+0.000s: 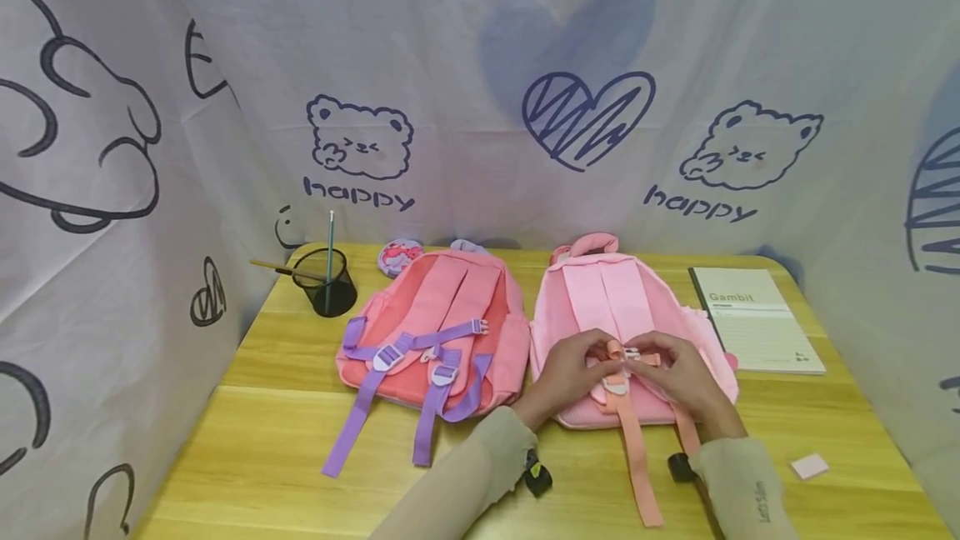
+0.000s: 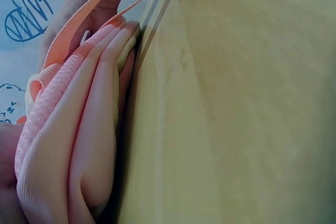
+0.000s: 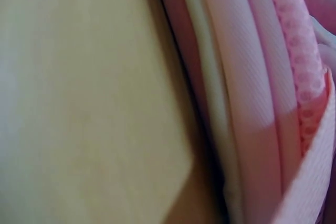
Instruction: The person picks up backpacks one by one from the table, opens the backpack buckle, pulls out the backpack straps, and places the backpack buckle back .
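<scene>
A light pink backpack (image 1: 651,290) lies with its shoulder straps facing up on the table, its side also showing in the left wrist view. Over its lower part, my left hand (image 1: 573,367) pinches an orange strap (image 1: 615,348) between thumb and fingers. Facing it, my right hand (image 1: 678,369) pinches at a small white buckle (image 1: 632,352) on the orange webbing. The two hands' fingertips nearly meet there. A white slider (image 1: 616,385) sits just below, and a long orange strap end hangs toward the front. Pink fabric (image 3: 247,77) fills much of the right wrist view.
Left of it lies a coral-pink backpack (image 1: 450,290) with purple straps (image 1: 360,423), one ending in a white buckle. A black mesh pen cup (image 1: 333,297) holds pencils at the far left. A notebook (image 1: 765,332) and a small pale eraser-like block (image 1: 809,466) lie at right.
</scene>
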Action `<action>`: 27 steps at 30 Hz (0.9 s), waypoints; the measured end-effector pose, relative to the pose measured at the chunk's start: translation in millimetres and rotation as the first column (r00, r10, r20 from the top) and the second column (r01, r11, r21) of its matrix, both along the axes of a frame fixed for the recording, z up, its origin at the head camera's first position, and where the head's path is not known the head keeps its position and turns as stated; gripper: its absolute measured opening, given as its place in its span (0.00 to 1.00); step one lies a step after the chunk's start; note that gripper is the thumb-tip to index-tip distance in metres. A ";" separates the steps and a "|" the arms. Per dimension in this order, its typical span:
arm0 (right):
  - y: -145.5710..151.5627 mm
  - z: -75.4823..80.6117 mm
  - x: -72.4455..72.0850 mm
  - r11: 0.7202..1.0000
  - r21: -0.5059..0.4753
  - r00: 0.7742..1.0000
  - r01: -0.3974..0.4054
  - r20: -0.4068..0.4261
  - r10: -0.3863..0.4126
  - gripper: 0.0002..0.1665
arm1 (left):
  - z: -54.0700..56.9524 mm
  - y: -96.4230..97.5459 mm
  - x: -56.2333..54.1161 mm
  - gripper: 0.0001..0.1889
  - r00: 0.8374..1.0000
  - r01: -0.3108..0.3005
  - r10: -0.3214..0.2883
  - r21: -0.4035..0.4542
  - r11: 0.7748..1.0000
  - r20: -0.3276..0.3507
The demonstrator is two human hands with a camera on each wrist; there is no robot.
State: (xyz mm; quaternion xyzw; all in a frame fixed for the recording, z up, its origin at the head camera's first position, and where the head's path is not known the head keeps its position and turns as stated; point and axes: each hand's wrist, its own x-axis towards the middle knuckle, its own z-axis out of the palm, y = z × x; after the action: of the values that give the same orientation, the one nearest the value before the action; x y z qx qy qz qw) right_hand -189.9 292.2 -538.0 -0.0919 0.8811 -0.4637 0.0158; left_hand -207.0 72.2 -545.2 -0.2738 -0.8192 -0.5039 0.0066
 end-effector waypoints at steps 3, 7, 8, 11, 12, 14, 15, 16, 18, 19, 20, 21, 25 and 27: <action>-0.5 -0.2 -1.0 0.999 0.032 1.000 0.015 0.014 -0.015 0.20 | 0.3 0.1 -0.4 0.09 1.000 -0.006 0.006 -0.006 1.000 -0.010; -0.2 -2.7 -2.3 0.997 0.067 0.999 0.033 0.025 -0.035 0.23 | 1.3 -0.9 -0.8 0.11 1.000 0.012 -0.012 -0.022 1.000 -0.015; 0.1 -2.9 -2.2 0.997 0.070 0.999 0.033 0.024 -0.035 0.23 | 1.8 -1.2 -0.8 0.12 1.000 0.019 -0.020 -0.033 0.999 -0.015; 1.2 -3.6 -1.7 0.997 0.069 1.000 0.028 0.009 -0.028 0.21 | 3.4 -0.8 -1.4 0.15 0.999 0.032 -0.033 -0.102 0.994 -0.015; 1.7 -3.6 -1.5 0.998 0.066 1.000 0.024 0.004 -0.024 0.21 | 4.2 -0.3 -1.6 0.16 0.999 0.034 -0.036 -0.128 0.991 -0.013; 2.3 -3.4 -1.3 0.998 0.056 1.000 0.017 -0.005 -0.016 0.20 | 4.7 0.9 -2.3 0.16 0.999 0.030 -0.032 -0.175 0.984 -0.009; 2.6 -3.3 -1.1 0.998 0.053 1.000 0.014 -0.008 -0.014 0.19 | 4.9 1.7 -2.8 0.15 1.000 0.028 -0.030 -0.192 0.981 -0.007; 2.8 -3.0 -0.9 0.999 0.050 1.000 0.011 -0.010 -0.011 0.19 | 5.1 2.2 -3.0 0.15 1.000 0.028 -0.029 -0.199 0.980 -0.003; 3.1 -2.7 -0.4 0.999 0.046 1.000 0.008 -0.012 -0.007 0.19 | 5.5 3.1 -3.3 0.14 1.000 0.027 -0.026 -0.196 0.980 0.007; 3.1 -2.6 -0.2 0.999 0.045 1.000 0.006 -0.011 -0.005 0.19 | 5.6 3.5 -3.4 0.13 1.000 0.024 -0.023 -0.192 0.981 0.008; 3.2 -2.7 0.0 0.999 0.046 1.000 0.006 -0.010 -0.005 0.19 | 5.7 3.8 -3.5 0.13 1.000 0.022 -0.021 -0.186 0.982 0.008; 3.3 -2.8 0.1 0.999 0.045 1.000 0.004 -0.010 -0.003 0.19 | 5.9 4.1 -3.3 0.12 1.000 0.019 -0.018 -0.181 0.983 0.008; 3.5 -3.6 -0.4 0.999 0.034 1.000 -0.004 -0.011 0.005 0.19 | 6.3 4.8 -3.1 0.12 1.000 0.012 -0.011 -0.171 0.985 0.006; 3.6 -4.1 -0.9 1.000 0.026 1.000 -0.008 -0.013 0.008 0.19 | 6.5 5.0 -3.2 0.13 1.000 0.008 -0.007 -0.170 0.985 0.009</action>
State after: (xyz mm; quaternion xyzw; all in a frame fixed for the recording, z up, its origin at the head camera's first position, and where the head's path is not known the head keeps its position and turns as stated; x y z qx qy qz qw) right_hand -190.8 295.7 -542.1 -0.0980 0.8868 -0.4514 0.0132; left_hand -210.2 77.2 -538.8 -0.2743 -0.8581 -0.4335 -0.0221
